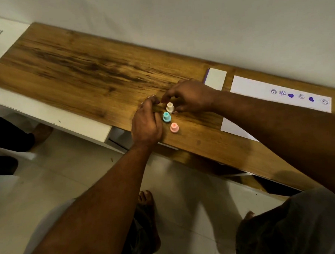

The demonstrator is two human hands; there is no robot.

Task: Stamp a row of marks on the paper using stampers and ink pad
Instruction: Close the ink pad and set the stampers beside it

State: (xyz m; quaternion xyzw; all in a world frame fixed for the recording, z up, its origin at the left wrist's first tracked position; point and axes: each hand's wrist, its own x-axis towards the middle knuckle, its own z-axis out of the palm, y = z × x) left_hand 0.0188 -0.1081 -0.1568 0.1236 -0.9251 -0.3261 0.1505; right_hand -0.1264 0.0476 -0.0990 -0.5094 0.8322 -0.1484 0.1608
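Three small stampers stand in a short line on the wooden table (86, 72): a cream stamper (170, 107), a teal stamper (166, 116) and a pink stamper (174, 127). My right hand (190, 95) hovers over the cream stamper, its fingers spread around it and touching its base. My left hand (146, 124) rests just left of the teal stamper, fingers curled, holding nothing. To the right lies the white paper (248, 87) with a row of several purple marks (291, 95). A closed white ink pad (215, 78) sits beside the paper's left edge.
A white wall runs along the table's far side. A white ledge (45, 113) adjoins the table's near left edge. Below are a tiled floor and my bare feet (146, 198).
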